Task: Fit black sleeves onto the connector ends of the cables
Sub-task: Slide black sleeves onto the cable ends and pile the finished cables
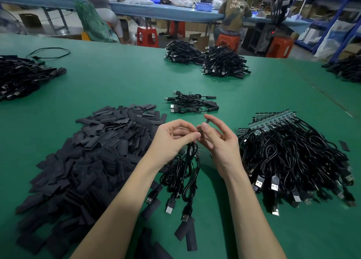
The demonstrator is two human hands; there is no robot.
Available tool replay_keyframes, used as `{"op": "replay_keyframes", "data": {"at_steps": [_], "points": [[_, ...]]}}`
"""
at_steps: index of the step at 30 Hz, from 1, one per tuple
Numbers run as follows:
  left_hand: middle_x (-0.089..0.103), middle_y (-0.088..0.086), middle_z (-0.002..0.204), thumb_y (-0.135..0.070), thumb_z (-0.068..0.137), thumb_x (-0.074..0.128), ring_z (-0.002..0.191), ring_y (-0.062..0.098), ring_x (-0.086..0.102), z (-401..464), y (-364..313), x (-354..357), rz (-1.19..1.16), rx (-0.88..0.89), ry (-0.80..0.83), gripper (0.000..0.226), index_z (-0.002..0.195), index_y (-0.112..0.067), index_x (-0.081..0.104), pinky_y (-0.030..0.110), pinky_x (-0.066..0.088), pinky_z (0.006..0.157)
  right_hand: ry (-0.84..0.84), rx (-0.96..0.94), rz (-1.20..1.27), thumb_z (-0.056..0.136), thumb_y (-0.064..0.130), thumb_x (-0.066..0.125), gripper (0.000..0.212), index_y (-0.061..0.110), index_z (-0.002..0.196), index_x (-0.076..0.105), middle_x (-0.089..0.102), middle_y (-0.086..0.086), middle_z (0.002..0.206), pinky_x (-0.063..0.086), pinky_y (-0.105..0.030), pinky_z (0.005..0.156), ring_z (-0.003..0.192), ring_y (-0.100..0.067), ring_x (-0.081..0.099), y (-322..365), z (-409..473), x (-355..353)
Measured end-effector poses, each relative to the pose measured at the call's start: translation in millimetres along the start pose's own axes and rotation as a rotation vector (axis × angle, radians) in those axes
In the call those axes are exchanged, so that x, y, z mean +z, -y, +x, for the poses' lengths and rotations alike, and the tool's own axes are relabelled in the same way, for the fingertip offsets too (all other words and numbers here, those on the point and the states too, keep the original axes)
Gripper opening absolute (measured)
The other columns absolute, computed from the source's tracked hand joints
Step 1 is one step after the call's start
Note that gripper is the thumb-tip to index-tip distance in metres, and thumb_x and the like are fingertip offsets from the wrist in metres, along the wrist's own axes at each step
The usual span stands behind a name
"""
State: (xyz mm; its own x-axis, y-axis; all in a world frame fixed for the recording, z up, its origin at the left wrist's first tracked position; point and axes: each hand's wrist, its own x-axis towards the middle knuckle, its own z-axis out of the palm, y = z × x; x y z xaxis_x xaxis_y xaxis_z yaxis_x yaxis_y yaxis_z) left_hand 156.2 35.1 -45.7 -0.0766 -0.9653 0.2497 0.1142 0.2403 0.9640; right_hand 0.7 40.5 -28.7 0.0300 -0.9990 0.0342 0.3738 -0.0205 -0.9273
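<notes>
Left hand (173, 139) pinches cable bunch (183, 172) near board ends, plugs dangling to green counter (121, 79), keeping ends presented to other hand. Right hand (216, 139) pinches sleeve (206, 122) between thumb and forefinger, other fingers spread; sleeve seems aimed at cable end, contact unclear. Sleeve pile (93, 157) left, within reach; bare cable heap (297, 157) right; small sleeved batch (192, 103) ahead. Workshop beyond: seated workers, red stools (147, 37), blue benches, shelving.
</notes>
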Motion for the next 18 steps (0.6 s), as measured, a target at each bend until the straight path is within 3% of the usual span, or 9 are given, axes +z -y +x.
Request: {"op": "replay_keyframes", "data": {"at_steps": [4,15,18], "points": [[0.078,0.011,0.085,-0.003,0.081,0.081,0.081,0.018,0.074,-1.0,-0.6,-1.6,0.024,-0.012,-0.004,0.014,0.089,-0.01,0.072,0.023,0.056,0.08,-0.02,-0.004,0.005,0.079,0.019,0.078,0.035,0.018,0.114,0.073,0.078,-0.012,0.091,0.06,-0.029,0.079,0.085,-0.02,0.074,-0.7,-0.9,2.5],[0.077,0.004,0.081,-0.01,0.08,0.084,0.078,0.014,0.073,-1.4,-0.1,-9.8,0.111,-0.017,0.003,0.015,0.082,-0.023,0.076,0.024,0.058,0.076,-0.022,0.019,0.031,0.089,0.006,0.073,0.025,0.017,0.112,0.072,0.077,-0.011,0.086,0.06,-0.027,0.076,0.081,-0.018,0.073,-6.3,-1.3,8.0],[0.07,-0.006,0.092,-0.031,0.08,0.084,0.083,0.01,0.067,2.7,-4.3,-5.2,0.241,-0.017,0.026,0.022,0.091,-0.026,0.065,0.027,0.056,0.078,-0.079,-0.041,0.099,0.088,0.005,0.074,0.024,0.017,0.109,0.073,0.077,-0.009,0.084,0.06,-0.026,0.075,0.079,-0.016,0.071,-2.1,2.2,7.5]]}}
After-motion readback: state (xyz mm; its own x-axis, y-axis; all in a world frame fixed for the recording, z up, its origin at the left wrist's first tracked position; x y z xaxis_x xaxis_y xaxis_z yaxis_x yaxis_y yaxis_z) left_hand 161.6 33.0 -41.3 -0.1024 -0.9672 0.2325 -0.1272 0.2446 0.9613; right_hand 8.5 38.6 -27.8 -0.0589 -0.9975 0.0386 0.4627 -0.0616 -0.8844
